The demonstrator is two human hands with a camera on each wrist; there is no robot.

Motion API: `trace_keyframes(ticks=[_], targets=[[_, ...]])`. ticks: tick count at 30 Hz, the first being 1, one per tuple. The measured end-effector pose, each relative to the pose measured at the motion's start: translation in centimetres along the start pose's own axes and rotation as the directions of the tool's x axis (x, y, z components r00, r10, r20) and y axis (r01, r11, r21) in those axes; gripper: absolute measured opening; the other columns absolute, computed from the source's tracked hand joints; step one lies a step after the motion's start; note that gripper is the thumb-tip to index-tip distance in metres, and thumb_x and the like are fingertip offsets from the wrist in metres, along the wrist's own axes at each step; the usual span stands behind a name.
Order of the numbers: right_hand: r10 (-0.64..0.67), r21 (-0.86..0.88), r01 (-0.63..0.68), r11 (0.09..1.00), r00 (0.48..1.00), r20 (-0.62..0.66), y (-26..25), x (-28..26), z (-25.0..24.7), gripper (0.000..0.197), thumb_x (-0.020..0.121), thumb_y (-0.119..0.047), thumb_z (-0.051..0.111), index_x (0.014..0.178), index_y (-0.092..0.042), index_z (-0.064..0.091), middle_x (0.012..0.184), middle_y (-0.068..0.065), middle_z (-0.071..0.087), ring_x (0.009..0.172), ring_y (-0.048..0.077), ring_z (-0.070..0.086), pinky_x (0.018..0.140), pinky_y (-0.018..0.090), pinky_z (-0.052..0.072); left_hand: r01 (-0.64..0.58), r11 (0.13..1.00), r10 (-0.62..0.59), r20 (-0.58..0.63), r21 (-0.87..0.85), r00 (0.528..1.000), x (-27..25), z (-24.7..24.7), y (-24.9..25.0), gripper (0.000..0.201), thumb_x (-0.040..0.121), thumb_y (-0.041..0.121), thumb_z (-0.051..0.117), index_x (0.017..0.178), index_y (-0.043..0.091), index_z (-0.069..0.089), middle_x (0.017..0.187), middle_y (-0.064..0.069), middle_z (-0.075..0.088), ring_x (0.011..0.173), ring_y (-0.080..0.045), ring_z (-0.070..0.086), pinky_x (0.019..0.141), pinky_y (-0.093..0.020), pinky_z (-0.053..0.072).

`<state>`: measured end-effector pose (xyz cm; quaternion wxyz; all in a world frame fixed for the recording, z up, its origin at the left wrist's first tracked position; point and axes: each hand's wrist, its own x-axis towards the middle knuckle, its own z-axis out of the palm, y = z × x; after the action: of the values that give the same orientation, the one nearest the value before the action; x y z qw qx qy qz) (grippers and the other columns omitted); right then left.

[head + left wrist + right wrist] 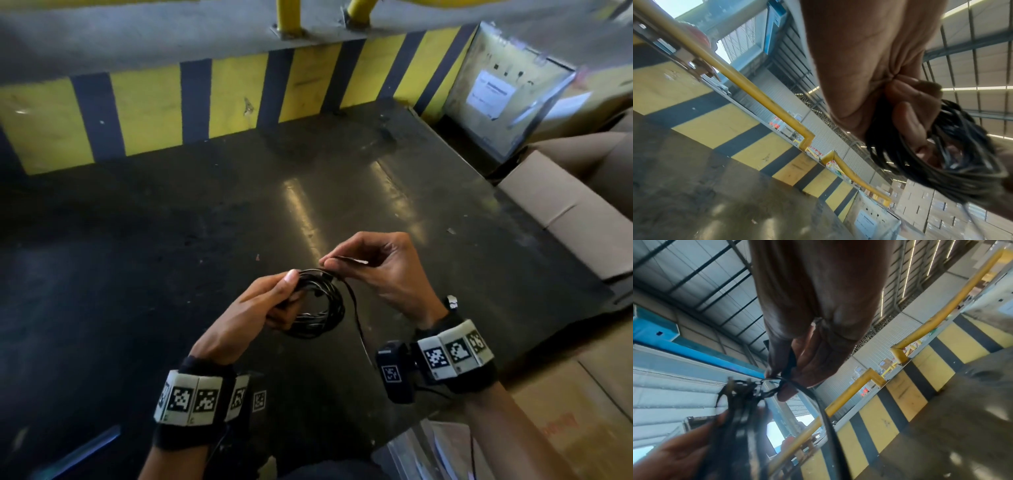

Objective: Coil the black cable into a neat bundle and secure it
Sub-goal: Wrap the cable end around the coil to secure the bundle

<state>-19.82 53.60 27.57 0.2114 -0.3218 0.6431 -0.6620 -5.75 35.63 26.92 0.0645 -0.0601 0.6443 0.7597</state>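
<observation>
We hold the thin black rubber-sheathed cable, wound into a small round coil, in the air above the dark floor. Our left hand curls round the coil's side; our right hand pinches the loose tail at its top. We judge it light, limp and springy, so grip across all the loops, where they bunch, lest they splay.

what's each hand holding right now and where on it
Left hand grips the coiled black cable by the coil's left side; right hand pinches the loose strand at the coil's top.
</observation>
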Motion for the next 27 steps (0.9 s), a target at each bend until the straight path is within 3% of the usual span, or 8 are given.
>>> trace_keyframes(ticks=[2,5,9,11,15,22,27], targets=[[-0.004,-0.019,0.004,1.0,1.0,0.01,-0.5,-0.4,1.0,0.011,0.086,-0.001,0.078,0.094,0.007,0.078,0.091,0.023,0.079,0.084,0.019,0.075,0.084,0.031,0.061,-0.04,0.999,0.038,-0.056,-0.034,0.998,-0.6,0.3,0.1,0.038,0.105,0.038,0.037,0.075,0.017,0.047,0.061,0.004,0.036,0.052,-0.011,0.029,0.052,-0.032,0.021],[-0.015,-0.062,0.017,0.998,1.0,0.027,-1.1,-1.1,2.0,0.016,0.095,-0.007,0.068,0.102,0.003,0.079,0.096,0.015,0.081,0.088,0.014,0.077,0.085,0.025,0.059,-0.078,0.996,0.072,-0.126,-0.048,0.989,-1.1,0.7,0.3,0.039,0.105,0.038,0.037,0.073,0.018,0.049,0.061,0.006,0.04,0.052,-0.009,0.033,0.049,-0.026,0.027],[-0.041,-0.121,0.048,0.992,0.997,0.062,-1.4,-1.8,2.9,0.026,0.104,-0.012,0.055,0.115,0.001,0.075,0.107,0.013,0.08,0.103,0.024,0.077,0.092,0.029,0.059,-0.117,0.992,0.105,-0.204,-0.051,0.973,-1.7,1.0,0.5,0.038,0.101,0.038,0.039,0.07,0.02,0.053,0.06,0.006,0.039,0.051,-0.008,0.033,0.048,-0.022,0.029],[-0.056,-0.201,0.067,0.977,0.997,0.061,-1.3,-1.6,3.3,0.028,0.105,-0.015,0.053,0.116,-0.001,0.075,0.107,0.011,0.08,0.102,0.023,0.077,0.092,0.032,0.06,-0.112,0.993,0.1,-0.216,-0.047,0.971,-1.7,1.1,0.6,0.039,0.1,0.04,0.04,0.069,0.023,0.056,0.059,0.008,0.041,0.05,-0.007,0.033,0.048,-0.023,0.028],[-0.045,-0.31,0.071,0.948,0.995,0.09,-1.4,-1.4,3.6,0.03,0.107,-0.02,0.051,0.117,-0.005,0.075,0.105,0.008,0.08,0.099,0.02,0.077,0.089,0.044,0.061,-0.113,0.993,0.107,-0.208,-0.017,0.972,-1.8,1.0,1.0,0.038,0.1,0.039,0.039,0.073,0.015,0.048,0.056,0.009,0.04,0.05,-0.007,0.03,0.049,-0.025,0.025],[-0.003,-0.214,0.042,0.976,0.984,0.178,-2.8,-1.3,4.0,0.032,0.109,-0.015,0.043,0.124,-0.004,0.069,0.113,0.011,0.076,0.107,0.018,0.073,0.093,0.024,0.056,-0.102,0.994,0.087,-0.253,-0.047,0.963,-1.9,0.7,1.4,0.042,0.105,0.033,0.037,0.067,0.018,0.047,0.053,0.009,0.037,0.045,-0.007,0.029,0.045,-0.021,0.026],[0.086,-0.107,-0.082,0.991,0.996,0.036,-2.2,-0.8,5.0,0.021,0.105,-0.016,0.049,0.112,-0.007,0.066,0.103,0.006,0.071,0.098,0.016,0.069,0.092,0.032,0.057,-0.089,0.994,0.058,-0.394,-0.061,0.917,-1.8,0.6,1.1,0.047,0.106,0.029,0.036,0.06,0.021,0.044,0.044,0.009,0.04,0.041,-0.004,0.033,0.046,-0.022,0.028]])
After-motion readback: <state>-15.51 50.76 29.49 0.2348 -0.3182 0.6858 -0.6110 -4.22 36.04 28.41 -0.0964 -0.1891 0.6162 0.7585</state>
